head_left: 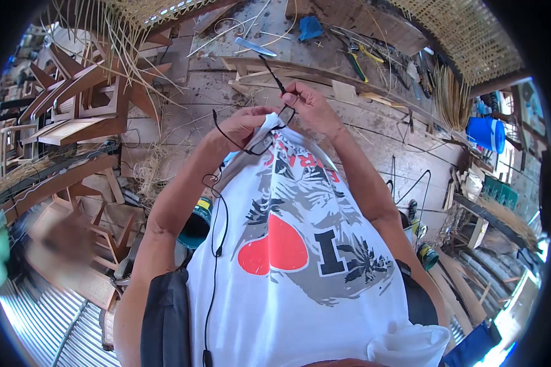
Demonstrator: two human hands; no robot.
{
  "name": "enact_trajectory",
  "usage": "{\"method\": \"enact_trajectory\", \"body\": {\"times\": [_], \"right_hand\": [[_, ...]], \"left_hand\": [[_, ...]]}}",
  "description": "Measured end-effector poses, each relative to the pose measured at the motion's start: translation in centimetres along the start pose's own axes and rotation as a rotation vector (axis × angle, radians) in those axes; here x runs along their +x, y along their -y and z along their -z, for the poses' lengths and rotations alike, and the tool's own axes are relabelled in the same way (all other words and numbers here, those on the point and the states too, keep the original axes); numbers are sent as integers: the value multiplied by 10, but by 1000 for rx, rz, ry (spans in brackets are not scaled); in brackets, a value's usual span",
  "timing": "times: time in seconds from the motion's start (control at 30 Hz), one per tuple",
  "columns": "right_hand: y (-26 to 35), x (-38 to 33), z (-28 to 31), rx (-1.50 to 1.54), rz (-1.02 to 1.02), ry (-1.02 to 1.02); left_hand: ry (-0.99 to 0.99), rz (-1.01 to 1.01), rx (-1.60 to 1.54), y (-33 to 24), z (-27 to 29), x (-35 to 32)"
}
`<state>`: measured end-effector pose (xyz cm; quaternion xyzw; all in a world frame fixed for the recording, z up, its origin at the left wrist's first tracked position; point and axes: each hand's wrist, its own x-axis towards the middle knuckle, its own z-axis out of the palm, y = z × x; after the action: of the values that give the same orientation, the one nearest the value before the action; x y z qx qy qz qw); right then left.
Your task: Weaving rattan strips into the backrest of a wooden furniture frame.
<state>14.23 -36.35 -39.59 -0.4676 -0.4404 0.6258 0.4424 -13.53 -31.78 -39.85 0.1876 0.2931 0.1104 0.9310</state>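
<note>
A pair of dark-framed eyeglasses (261, 145) is held up in front of my chest, both temple arms unfolded. My right hand (312, 109) pinches the frame near one hinge, and that temple sticks out away from me. My left hand (251, 124) is closed on the bunched hem of a white printed T-shirt (361, 312), pulled up against the glasses. Cloth and fingers cover part of the frame. A thin black cord (217, 251) with small sliders runs down the shirt front.
Wooden chair frames (82, 101) stand at the left, and loose cane strands (144, 67) hang from a woven panel. Ahead, pliers (356, 66), a knife blade (255, 46) and a blue scrap (310, 28) lie on planks. A blue bucket (487, 133) stands at the right.
</note>
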Motion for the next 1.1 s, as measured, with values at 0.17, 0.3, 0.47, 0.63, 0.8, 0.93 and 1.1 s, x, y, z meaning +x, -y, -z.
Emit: {"method": "enact_trajectory", "body": {"times": [0.17,0.3,0.47,0.63,0.8,0.93,1.1], "right_hand": [[-4,12,13,-25,-5,80],[3,6,27,-35,-4,173],[9,7,45,-107,112,119],[-2,23,41,-140,62,91],[10,55,3,-169,32,123],[22,57,-23,-130,-24,85],[9,50,0,-125,116,-79]], "left_hand": [[172,17,11,-9,-6,35],[-61,-90,9,6,-19,47],[-99,66,-72,15,-17,8],[42,21,-110,8,-16,-27],[218,169,28,-19,31,-16],[163,74,6,-28,56,-24],[29,4,-13,-45,30,-16]]}}
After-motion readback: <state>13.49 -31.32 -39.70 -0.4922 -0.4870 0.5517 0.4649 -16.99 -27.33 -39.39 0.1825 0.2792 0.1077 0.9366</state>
